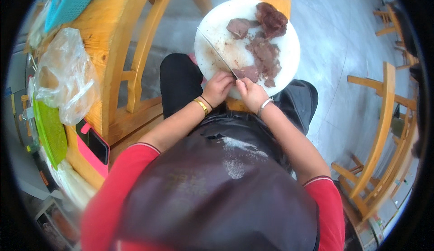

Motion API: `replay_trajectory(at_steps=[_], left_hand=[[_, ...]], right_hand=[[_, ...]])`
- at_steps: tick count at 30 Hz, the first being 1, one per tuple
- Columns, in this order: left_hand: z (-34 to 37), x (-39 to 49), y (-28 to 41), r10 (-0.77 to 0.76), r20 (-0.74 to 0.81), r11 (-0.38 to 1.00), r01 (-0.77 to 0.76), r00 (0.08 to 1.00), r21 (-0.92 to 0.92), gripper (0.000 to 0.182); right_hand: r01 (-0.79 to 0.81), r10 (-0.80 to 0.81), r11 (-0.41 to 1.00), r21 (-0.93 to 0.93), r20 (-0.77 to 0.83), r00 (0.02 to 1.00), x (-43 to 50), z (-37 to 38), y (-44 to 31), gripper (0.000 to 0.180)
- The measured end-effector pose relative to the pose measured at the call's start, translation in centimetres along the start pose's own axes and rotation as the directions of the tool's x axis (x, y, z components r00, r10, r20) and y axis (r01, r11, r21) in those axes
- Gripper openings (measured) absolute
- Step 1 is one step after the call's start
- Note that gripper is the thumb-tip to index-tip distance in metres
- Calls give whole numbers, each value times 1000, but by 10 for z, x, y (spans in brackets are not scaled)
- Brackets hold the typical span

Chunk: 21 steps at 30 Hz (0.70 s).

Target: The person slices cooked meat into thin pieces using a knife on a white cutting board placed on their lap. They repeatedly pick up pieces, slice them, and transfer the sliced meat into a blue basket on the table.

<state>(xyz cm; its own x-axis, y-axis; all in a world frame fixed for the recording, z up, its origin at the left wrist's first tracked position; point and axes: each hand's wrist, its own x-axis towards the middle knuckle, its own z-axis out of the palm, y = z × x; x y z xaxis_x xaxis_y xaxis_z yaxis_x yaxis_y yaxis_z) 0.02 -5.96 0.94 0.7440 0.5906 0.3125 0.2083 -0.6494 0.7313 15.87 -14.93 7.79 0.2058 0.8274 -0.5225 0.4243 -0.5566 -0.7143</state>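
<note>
A round white cutting board (212,57) rests on a wooden stool (284,5) between my knees. In my right hand (252,93) is a knife (217,52), its blade slanting up and left across the board. My left hand (219,86) is at the board's near edge, fingers curled close beside the knife; what lies under the fingertips is hidden. Just right of the blade lies a cut piece of dark meat (247,72). Several meat slices (264,54) overlap on the board's right side. Farther off are a large dark meat chunk (273,20) and a smaller chunk (238,29).
At left, a wooden table (98,44) bears a blue plastic basket (73,1), a clear plastic bag (67,76), a green basket (51,129) and a phone with a pink case (93,146). Wooden chairs (381,125) stand on the grey floor at right.
</note>
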Motion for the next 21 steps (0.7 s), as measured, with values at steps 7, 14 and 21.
replay_trajectory(at_steps=[7, 14, 21], left_hand=[[-1, 3, -1, 25, -18, 999, -25, 1000, -30, 12], [0, 4, 1, 46, -33, 999, -47, 998, -12, 14], [2, 3, -2, 32, -48, 999, -33, 998, -21, 14]], right_hand=[[-109, 83, 978, 178, 152, 985, -43, -33, 0, 39], [-94, 101, 993, -76, 89, 991, -115, -56, -7, 33], [-27, 40, 987, -157, 77, 996, -112, -50, 3, 32]])
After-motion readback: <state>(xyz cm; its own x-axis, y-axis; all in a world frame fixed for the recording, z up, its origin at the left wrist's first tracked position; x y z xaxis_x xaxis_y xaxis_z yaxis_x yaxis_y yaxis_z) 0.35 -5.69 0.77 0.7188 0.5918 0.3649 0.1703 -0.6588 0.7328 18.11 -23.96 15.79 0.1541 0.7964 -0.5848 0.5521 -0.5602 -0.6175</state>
